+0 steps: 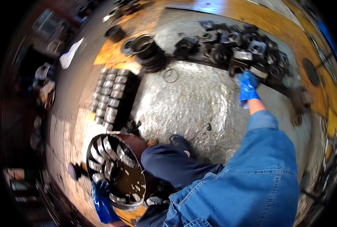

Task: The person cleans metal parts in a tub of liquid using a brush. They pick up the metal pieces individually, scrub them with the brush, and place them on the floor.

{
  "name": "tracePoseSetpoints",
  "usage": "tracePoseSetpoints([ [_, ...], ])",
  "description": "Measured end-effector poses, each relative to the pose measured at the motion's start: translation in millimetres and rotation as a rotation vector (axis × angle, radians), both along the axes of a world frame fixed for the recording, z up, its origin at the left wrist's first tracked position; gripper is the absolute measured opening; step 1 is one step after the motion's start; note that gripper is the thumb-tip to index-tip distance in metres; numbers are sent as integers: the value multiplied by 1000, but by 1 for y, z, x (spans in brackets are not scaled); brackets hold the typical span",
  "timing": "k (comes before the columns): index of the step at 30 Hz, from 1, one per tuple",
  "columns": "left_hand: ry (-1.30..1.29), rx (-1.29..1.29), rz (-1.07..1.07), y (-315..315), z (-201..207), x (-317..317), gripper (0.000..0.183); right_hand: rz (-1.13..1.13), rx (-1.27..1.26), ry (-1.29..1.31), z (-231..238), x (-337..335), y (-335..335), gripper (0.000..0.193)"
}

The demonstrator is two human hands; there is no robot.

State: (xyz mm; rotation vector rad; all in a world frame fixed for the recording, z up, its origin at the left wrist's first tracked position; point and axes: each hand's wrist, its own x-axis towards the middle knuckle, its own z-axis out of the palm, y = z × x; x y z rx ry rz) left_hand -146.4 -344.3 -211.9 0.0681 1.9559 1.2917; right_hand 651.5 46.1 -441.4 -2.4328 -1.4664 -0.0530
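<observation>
My right hand, in a blue glove, reaches out to the near edge of a heap of dark metal parts. Its fingers close against a dark metal block with a round opening; motion blurs the fingertips. At the lower left, my gloved left hand curls over the rim of a round metal drum. Brownish liquid fills part of this drum, and curved, shiny metal pieces lie around its inner side.
Shiny ring-shaped parts stand in stacked rows beyond the drum. Dark cylinders sit at the back left. A thin ring lies on the worn metal sheet. My shoe is near the drum; tools lie far right.
</observation>
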Motion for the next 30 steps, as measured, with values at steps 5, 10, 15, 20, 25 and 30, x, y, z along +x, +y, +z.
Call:
tracePoseSetpoints([
  [5,-58,145,84,-75,-24,12,52,320,21,-201,-22,-17,9,36],
  [10,-95,143,188,-118,-39,5,52,745,27,197,25,-183,44,40],
  [15,-18,242,226,-150,-50,22,47,1008,43,528,134,-380,-5,52],
  [20,-5,402,301,-164,-68,19,52,1367,-71,881,162,-523,-86,50],
  [25,-1,513,490,-178,-98,-14,42,1583,-317,479,181,-587,-190,51],
  [30,-161,657,646,-210,-150,-53,41,1639,-457,53,190,-613,-243,50],
])
